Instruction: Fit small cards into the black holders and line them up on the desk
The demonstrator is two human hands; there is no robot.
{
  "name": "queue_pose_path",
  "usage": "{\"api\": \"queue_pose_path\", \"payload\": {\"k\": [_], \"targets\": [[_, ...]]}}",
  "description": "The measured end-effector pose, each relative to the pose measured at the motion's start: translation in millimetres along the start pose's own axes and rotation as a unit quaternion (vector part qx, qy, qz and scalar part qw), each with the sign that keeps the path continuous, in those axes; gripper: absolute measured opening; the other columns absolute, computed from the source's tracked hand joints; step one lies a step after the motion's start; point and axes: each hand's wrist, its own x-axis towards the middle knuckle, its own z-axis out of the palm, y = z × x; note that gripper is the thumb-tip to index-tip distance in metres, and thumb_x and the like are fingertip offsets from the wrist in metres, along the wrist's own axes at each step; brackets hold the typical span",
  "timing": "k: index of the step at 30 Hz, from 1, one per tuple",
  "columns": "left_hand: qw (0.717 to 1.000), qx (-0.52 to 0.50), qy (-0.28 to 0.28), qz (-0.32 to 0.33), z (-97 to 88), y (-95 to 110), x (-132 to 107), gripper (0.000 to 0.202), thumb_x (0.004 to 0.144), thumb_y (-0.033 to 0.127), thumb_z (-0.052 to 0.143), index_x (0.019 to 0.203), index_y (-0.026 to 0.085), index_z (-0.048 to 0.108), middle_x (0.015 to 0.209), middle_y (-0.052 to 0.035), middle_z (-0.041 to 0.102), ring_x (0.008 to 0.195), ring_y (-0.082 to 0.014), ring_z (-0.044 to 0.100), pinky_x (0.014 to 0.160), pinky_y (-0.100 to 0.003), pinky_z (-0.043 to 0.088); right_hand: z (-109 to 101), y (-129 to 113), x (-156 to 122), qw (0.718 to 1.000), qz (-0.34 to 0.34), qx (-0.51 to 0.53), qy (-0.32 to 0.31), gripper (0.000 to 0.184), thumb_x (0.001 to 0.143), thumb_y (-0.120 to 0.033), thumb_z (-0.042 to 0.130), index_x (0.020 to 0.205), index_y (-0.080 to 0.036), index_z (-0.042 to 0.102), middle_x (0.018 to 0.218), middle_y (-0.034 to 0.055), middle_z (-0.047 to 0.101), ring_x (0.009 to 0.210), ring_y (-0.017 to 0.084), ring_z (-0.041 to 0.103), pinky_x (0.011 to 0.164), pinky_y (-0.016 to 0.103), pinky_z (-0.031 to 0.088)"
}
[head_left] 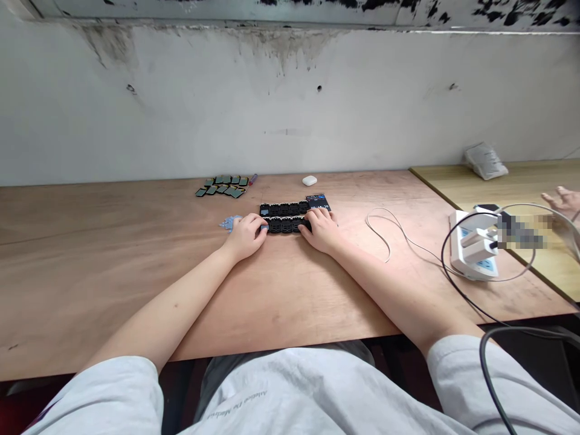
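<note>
Two black strips of small sockets lie side by side on the wooden table (136,260). My left hand (245,235) grips the left end of the near strip (285,225) with curled fingers. My right hand (321,229) holds its right end the same way. The far strip (284,209) lies just behind it, untouched. A dark phone (318,201) with a lit screen rests at the far strip's right end.
Several small green chips (223,186) lie in a cluster behind the strips, with a red pen (252,179) beside them. Small pale-blue bits (230,222), a white earbud case (309,180), a thin white cable (385,232), a white power strip (473,244). Another person's hand (562,202) at the right.
</note>
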Motion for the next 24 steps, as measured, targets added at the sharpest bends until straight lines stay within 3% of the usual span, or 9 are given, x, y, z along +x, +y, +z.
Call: {"api": "queue_pose_path", "payload": {"k": [3, 7, 11, 18, 24], "targets": [[0.999, 0.012, 0.025, -0.045, -2.6, -12, 4, 0.025, 0.100, 0.030, 0.048, 0.108, 0.021, 0.070, 0.119, -0.0113, 0.071, 0.116, -0.0284, 0.064, 0.104, -0.046, 0.037, 5, 2, 5, 1.000, 0.004, -0.010, -0.001, 0.028, 0.104, -0.047, 0.055, 0.115, -0.022, 0.061, 0.138, 0.0187, 0.065, 0.138, 0.040, 0.047, 0.113, 0.067, 0.034], [0.985, 0.062, 0.049, -0.151, -8.1, -35, 9, 0.026, 0.093, 0.022, 0.049, 0.109, 0.020, 0.070, 0.123, -0.0138, 0.070, 0.120, -0.0324, 0.060, 0.105, -0.049, 0.037, 10, 3, 11, 0.999, -0.006, -0.022, -0.024, 0.040, 0.103, -0.058, 0.054, 0.119, -0.021, 0.061, 0.155, 0.0191, 0.054, 0.151, 0.043, 0.036, 0.119, 0.071, 0.027], [0.972, 0.078, 0.036, -0.219, -11.8, -53, 12, 0.032, 0.088, 0.022, 0.051, 0.112, 0.021, 0.071, 0.127, -0.0155, 0.068, 0.123, -0.0367, 0.057, 0.104, -0.053, 0.038, 10, 2, 12, 0.999, -0.007, -0.015, -0.051, 0.051, 0.102, -0.067, 0.051, 0.122, -0.021, 0.061, 0.144, 0.0183, 0.063, 0.152, 0.043, 0.036, 0.122, 0.072, 0.022], [0.968, 0.092, 0.010, -0.233, -8.2, -57, 10, 0.033, 0.089, 0.029, 0.052, 0.112, 0.023, 0.074, 0.128, -0.0184, 0.063, 0.126, -0.0407, 0.053, 0.105, -0.059, 0.039, 8, 0, 9, 0.999, -0.014, -0.025, -0.036, 0.049, 0.102, -0.066, 0.054, 0.123, -0.022, 0.060, 0.128, 0.0176, 0.070, 0.139, 0.042, 0.047, 0.119, 0.072, 0.024], [0.961, 0.111, -0.005, -0.253, -5.8, -59, 9, 0.034, 0.091, 0.032, 0.052, 0.115, 0.021, 0.075, 0.131, -0.0204, 0.061, 0.128, -0.0432, 0.051, 0.106, -0.062, 0.039, -5, -10, -1, 0.998, -0.021, -0.045, -0.026, 0.038, 0.105, -0.056, 0.054, 0.119, -0.022, 0.062, 0.116, 0.0165, 0.072, 0.124, 0.039, 0.055, 0.116, 0.063, 0.029]]}}
